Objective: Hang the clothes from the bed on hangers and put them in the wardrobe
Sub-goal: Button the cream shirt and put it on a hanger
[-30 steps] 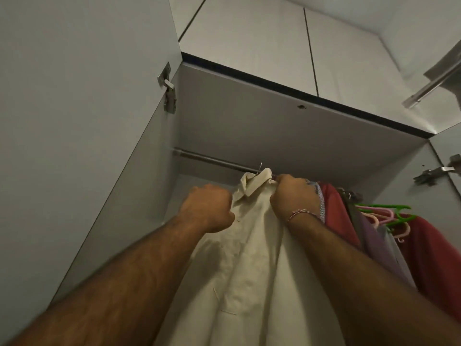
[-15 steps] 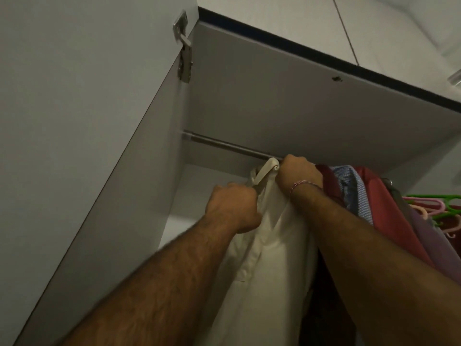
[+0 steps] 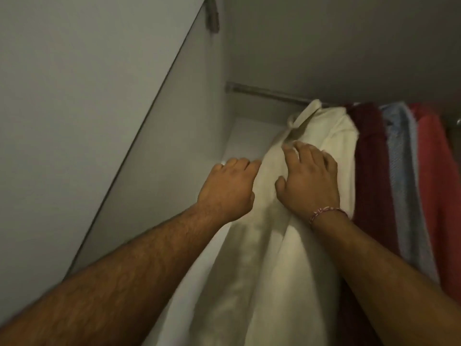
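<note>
A pale grey wardrobe door (image 3: 74, 108) is seen standing open, up and to the left of the fingertips. A metal hinge (image 3: 212, 17) is fixed at its upper edge. The grey interior side panel (image 3: 189, 126) is seen just left of the fingers, and the underside of a top panel (image 3: 349, 41) above them. Lighting is dim and even; the picture is slightly blurred.

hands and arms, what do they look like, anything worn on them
Both forearms are bare, no sleeves in view, with dark hair along them. The right hand has a thin braided thread bracelet in pink-red and white at the wrist. The left hand and its wrist are bare. No rings or watch show.
</note>
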Action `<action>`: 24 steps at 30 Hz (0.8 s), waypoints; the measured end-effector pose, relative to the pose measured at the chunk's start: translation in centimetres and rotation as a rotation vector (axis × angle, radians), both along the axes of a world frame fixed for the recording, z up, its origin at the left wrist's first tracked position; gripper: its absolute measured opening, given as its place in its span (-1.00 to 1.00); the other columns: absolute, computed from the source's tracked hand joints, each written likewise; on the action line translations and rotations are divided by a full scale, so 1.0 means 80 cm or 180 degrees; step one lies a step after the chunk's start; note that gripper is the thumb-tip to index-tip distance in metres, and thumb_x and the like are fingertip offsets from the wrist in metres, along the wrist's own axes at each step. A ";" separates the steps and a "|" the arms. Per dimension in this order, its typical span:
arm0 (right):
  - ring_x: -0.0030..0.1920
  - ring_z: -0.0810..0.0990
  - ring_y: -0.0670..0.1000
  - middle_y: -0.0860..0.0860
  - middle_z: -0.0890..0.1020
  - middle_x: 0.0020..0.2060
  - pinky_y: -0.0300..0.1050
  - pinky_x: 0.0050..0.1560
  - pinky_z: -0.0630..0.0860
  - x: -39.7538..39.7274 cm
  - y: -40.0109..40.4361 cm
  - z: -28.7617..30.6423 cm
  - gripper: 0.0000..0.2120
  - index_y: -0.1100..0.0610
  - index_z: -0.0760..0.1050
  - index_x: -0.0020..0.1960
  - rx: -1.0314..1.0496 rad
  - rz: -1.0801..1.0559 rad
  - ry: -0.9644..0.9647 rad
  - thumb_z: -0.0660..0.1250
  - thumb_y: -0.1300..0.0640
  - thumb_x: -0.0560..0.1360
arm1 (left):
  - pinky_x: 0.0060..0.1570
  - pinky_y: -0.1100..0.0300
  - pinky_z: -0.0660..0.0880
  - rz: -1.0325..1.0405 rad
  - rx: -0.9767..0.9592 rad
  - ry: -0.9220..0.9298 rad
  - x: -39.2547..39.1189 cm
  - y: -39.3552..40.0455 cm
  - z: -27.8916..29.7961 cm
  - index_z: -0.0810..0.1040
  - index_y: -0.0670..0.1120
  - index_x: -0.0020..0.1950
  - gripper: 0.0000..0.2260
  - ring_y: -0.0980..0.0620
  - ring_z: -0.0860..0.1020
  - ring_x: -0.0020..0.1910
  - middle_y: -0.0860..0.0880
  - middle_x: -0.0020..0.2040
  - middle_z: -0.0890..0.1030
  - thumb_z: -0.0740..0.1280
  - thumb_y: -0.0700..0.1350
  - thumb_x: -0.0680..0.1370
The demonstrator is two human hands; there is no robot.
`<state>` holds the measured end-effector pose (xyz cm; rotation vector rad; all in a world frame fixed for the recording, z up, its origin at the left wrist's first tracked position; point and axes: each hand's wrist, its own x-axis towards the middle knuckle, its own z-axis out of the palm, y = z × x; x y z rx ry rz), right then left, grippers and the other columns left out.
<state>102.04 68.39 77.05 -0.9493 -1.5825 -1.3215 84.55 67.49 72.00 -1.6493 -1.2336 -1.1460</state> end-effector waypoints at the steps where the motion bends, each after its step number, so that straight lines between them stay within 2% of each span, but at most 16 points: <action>1: 0.47 0.38 0.14 0.10 0.45 0.45 0.20 0.48 0.24 -0.006 -0.005 -0.044 -0.34 0.08 0.37 0.51 -0.0237 0.0229 -0.0047 0.37 0.01 0.43 | 0.31 -0.07 0.44 0.0062 -0.0087 -0.0058 -0.003 -0.014 -0.042 0.24 -0.04 0.62 -0.37 -0.09 0.46 0.37 -0.04 0.43 0.49 0.29 -0.14 0.54; 4: 0.51 0.36 0.12 0.07 0.42 0.49 0.22 0.55 0.20 -0.019 -0.028 -0.176 -0.34 0.05 0.31 0.56 -0.0936 0.0838 -0.0090 0.36 -0.02 0.50 | 0.32 -0.06 0.46 0.0188 -0.0390 -0.0178 -0.012 -0.067 -0.181 0.26 -0.06 0.62 -0.30 -0.07 0.44 0.40 -0.03 0.47 0.48 0.31 -0.22 0.47; 8: 0.48 0.39 0.12 0.07 0.45 0.48 0.22 0.49 0.29 -0.044 -0.088 -0.348 -0.35 0.06 0.32 0.54 -0.1770 0.1565 -0.0278 0.41 0.04 0.49 | 0.39 -0.07 0.39 0.0600 -0.1013 -0.0282 -0.036 -0.181 -0.349 0.26 -0.07 0.62 -0.30 -0.09 0.38 0.49 -0.07 0.53 0.41 0.22 -0.22 0.44; 12: 0.45 0.43 0.14 0.09 0.47 0.46 0.24 0.46 0.33 -0.104 -0.186 -0.501 -0.37 0.08 0.34 0.53 -0.2511 0.2264 -0.0771 0.42 0.07 0.49 | 0.39 -0.07 0.37 0.1420 -0.1598 -0.0613 -0.070 -0.340 -0.485 0.30 -0.09 0.61 -0.33 -0.12 0.36 0.52 -0.09 0.56 0.39 0.17 -0.17 0.45; 15: 0.45 0.43 0.13 0.08 0.47 0.45 0.22 0.46 0.32 -0.156 -0.280 -0.586 -0.40 0.09 0.36 0.51 -0.2738 0.2807 -0.1273 0.39 0.08 0.50 | 0.38 -0.08 0.40 0.1828 -0.2007 -0.0895 -0.092 -0.465 -0.570 0.30 -0.09 0.61 -0.31 -0.12 0.36 0.52 -0.09 0.57 0.38 0.10 -0.16 0.43; 18: 0.43 0.45 0.11 0.06 0.47 0.45 0.16 0.44 0.32 -0.207 -0.391 -0.654 -0.43 0.09 0.38 0.50 -0.2943 0.3366 -0.1729 0.33 0.09 0.49 | 0.34 -0.08 0.42 0.2184 -0.2181 -0.1265 -0.108 -0.595 -0.640 0.31 -0.10 0.61 -0.29 -0.11 0.38 0.50 -0.09 0.56 0.39 0.17 -0.20 0.42; 20: 0.42 0.45 0.09 0.04 0.47 0.44 0.13 0.42 0.32 -0.240 -0.473 -0.692 -0.44 0.07 0.39 0.50 -0.3052 0.3747 -0.2058 0.29 0.08 0.50 | 0.31 -0.05 0.45 0.2465 -0.2161 -0.1620 -0.113 -0.686 -0.673 0.32 -0.09 0.60 -0.31 -0.07 0.39 0.50 -0.06 0.54 0.41 0.25 -0.21 0.43; 24: 0.42 0.43 0.05 0.00 0.47 0.45 0.10 0.42 0.33 -0.304 -0.659 -0.752 -0.45 0.04 0.39 0.51 -0.3269 0.4291 -0.2749 0.21 0.04 0.52 | 0.33 0.01 0.45 0.3113 -0.2009 -0.2330 -0.126 -0.886 -0.736 0.31 -0.06 0.61 -0.30 -0.01 0.39 0.50 -0.01 0.54 0.40 0.27 -0.19 0.43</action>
